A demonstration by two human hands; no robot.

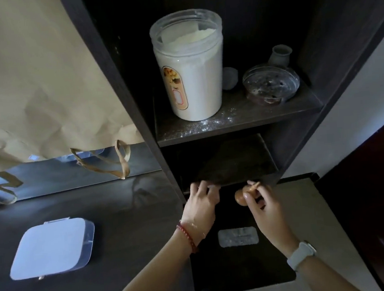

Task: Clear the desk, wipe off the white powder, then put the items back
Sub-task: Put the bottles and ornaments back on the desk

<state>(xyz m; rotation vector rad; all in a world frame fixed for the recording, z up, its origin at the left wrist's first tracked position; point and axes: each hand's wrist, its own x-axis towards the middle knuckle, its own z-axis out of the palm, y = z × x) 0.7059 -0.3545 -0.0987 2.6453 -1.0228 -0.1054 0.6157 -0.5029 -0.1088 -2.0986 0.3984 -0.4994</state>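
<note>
Right hand [262, 205], lower center, fingers curled round small wooden gourd [243, 194], long axis pointing up-right. Left hand [199, 205] fingertips touching shelf edge [227, 184], holding nothing.

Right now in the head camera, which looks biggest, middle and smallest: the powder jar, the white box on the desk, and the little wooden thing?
1. Powder jar, by a narrow margin.
2. White box; it sits nearer the camera, so the top two are unsure.
3. Little wooden thing, pinched in the right hand, clearly smallest.
</note>
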